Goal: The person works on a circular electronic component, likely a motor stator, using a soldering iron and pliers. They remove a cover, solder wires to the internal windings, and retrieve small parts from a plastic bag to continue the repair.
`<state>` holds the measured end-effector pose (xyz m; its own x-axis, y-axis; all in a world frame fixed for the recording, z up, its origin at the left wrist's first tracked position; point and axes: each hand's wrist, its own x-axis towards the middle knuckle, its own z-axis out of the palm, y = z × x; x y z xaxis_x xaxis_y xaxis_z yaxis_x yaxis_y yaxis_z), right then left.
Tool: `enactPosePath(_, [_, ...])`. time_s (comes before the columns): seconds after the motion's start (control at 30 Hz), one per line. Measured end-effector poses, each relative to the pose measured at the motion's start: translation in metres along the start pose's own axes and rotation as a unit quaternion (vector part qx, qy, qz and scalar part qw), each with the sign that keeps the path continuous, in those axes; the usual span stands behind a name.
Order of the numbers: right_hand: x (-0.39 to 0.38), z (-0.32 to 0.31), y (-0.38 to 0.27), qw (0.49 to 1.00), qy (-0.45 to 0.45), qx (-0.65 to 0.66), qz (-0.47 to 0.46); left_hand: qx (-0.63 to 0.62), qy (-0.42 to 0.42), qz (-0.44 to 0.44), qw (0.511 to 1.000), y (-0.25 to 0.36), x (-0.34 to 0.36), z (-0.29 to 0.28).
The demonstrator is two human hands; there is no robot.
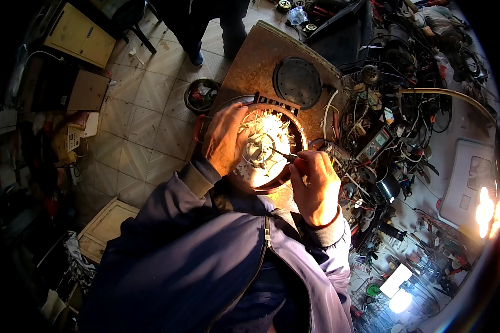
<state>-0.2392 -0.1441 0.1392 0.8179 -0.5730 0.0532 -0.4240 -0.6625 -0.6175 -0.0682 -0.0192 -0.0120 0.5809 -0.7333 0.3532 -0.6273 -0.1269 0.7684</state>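
Note:
A round, opened appliance [261, 173] with a reddish-brown rim, wires and a pale ring inside sits under a bright patch of light at the front of a rusty workbench. My left hand [224, 135] grips its left side, fingers curled at the rim and partly hidden. My right hand [315, 186] is closed on a thin dark tool [285, 155], which points into the middle of the appliance; its tip is hard to make out. A round black plate [297, 82] lies on the bench beyond the appliance.
Tangled cables, a multimeter [377, 141], a lit lamp [400, 299] and many tools crowd the right. A bin [201, 95] stands left of the bench [252, 53] on the tiled floor. Another person's legs [230, 28] are at the top. Cabinets [78, 36] line the left.

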Motion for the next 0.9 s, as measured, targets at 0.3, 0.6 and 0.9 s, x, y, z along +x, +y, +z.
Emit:
enactPosePath(0.3, [0.004, 0.011, 0.007, 1.000, -0.002, 0.005, -0.009, 0.007, 0.000, 0.005, 1.000, -0.001, 0.000, 0.000])
enactPosePath(0.6, [0.004, 0.016, 0.001, 1.000, -0.002, -0.021, -0.009, 0.007, -0.014, -0.006, 1.000, -0.006, -0.004, 0.004])
enactPosePath(0.9, [0.020, 0.011, -0.016, 0.999, -0.026, -0.041, -0.004, 0.161, -0.160, -0.041, 0.973, 0.060, 0.001, -0.002])
